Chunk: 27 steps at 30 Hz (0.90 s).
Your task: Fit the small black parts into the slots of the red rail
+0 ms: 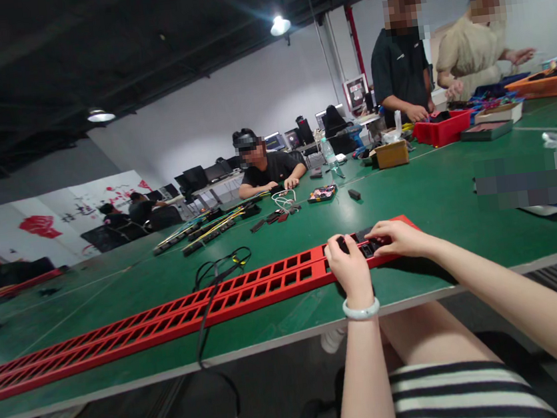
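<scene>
Long green table (407,194), white wall (200,137) behind. Left hand (350,269) and right hand (398,237) half-curled at black parts (366,250) on a red frame (319,269), can't tell if gripping from here.

A smooth green tabletop (407,194) with a soft sheen. Stretching from past three o'clock round to eight, a red frame (319,269), apparently smooth satin plastic. At seven, a matt black strap (203,333). Toward five, a glossy, polished-looking pale bracelet (361,314) and matt striped cloth (455,395). At two, a clear, shiny plastic bottle (328,154); nearer three, a smooth red plastic bin (445,129).
</scene>
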{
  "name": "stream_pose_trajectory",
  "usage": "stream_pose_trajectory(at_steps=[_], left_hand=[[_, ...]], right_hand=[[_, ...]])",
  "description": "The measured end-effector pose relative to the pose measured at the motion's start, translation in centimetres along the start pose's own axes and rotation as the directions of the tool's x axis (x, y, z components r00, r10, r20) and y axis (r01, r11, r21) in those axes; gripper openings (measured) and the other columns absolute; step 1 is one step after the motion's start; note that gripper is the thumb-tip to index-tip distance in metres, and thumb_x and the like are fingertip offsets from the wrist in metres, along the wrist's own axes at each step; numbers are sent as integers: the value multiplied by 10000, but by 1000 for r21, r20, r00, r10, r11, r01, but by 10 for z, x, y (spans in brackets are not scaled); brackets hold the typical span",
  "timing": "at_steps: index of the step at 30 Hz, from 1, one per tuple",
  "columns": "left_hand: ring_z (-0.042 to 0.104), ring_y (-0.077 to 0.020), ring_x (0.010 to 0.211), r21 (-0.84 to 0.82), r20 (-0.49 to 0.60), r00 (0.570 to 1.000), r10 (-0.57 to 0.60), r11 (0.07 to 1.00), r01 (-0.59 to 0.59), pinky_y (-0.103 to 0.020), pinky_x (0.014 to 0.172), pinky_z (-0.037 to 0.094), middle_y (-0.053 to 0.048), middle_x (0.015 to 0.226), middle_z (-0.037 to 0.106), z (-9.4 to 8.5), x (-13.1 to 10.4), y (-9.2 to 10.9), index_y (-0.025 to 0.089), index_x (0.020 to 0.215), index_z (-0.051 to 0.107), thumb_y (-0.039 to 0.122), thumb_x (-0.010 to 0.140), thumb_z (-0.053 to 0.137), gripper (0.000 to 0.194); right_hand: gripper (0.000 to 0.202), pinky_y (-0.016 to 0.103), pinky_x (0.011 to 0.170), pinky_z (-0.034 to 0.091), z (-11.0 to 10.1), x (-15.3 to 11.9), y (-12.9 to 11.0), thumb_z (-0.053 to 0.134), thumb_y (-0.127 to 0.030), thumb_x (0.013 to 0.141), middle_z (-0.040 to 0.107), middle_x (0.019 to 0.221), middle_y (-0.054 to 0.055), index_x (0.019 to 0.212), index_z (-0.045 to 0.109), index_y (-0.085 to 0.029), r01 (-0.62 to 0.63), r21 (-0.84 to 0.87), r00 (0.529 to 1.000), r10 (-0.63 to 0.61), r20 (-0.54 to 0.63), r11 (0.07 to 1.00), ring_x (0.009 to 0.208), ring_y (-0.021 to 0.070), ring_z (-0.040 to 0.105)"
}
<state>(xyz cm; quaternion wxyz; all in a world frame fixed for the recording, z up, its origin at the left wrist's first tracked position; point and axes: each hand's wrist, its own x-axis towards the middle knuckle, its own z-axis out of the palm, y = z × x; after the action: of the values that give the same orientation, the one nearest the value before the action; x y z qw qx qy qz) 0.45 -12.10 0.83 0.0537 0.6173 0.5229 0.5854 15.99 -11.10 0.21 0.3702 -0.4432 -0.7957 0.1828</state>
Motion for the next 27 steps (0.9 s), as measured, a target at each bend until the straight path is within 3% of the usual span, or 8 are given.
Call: stream_pose_trajectory(at_steps=[11, 27], left_hand=[[531, -148, 755, -210, -86, 983, -161, 968, 140, -283, 722, 400, -45, 790, 557, 1, 1, -6, 172, 838, 517, 358, 795, 418, 216], [528, -144, 781, -188, -41, 988, -151, 972, 141, -288, 756, 394, -53, 832, 564, 4, 1, -10, 168, 850, 501, 378, 808, 395, 240]], right_hand=[[424, 301, 809, 413, -2, 0, 0, 577, -342, 704, 568, 980, 76, 1097, 572, -184, 63, -36, 995, -60, 78, 997, 872, 190, 549], [409, 303, 769, 417, -4, 3, -2, 587, -340, 698, 562, 943, 75, 1076, 588, -183, 66, -24, 991, -63, 114, 997, 826, 188, 551]])
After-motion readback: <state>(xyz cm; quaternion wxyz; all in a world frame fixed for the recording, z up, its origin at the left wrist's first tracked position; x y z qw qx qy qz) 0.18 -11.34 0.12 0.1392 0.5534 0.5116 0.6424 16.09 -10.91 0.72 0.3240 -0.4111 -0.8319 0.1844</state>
